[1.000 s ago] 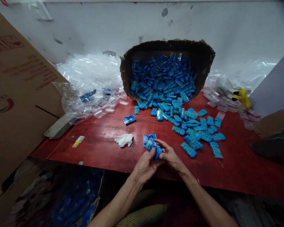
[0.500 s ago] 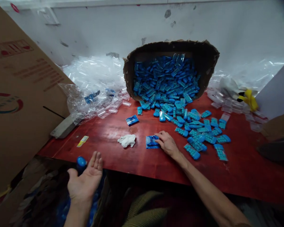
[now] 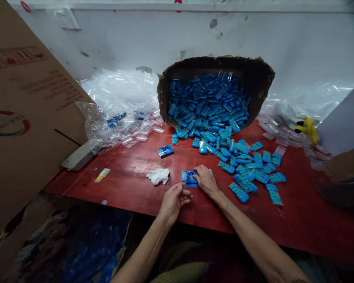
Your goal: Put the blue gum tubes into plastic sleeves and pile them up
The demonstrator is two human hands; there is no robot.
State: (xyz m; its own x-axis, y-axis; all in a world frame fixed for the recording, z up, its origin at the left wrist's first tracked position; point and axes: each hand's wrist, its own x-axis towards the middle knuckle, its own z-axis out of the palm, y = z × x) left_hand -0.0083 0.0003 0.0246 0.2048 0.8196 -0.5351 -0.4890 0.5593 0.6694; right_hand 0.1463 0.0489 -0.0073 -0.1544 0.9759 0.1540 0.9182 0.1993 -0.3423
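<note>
The left hand (image 3: 177, 196) had come in from eight o'clock to just beside the blue packet (image 3: 189, 178) on the desk (image 3: 129, 167), its grip unclear, while the right hand (image 3: 205, 179) pinched the three o'clock edge, so an uneven pull could have skewed it.

Bare forearms (image 3: 247, 232) angled fwd & inward, a worker's L hand (image 3: 173, 199), fingers part-curled, sits just beside the R hand (image 3: 207, 180), back up, fingers bent.
</note>
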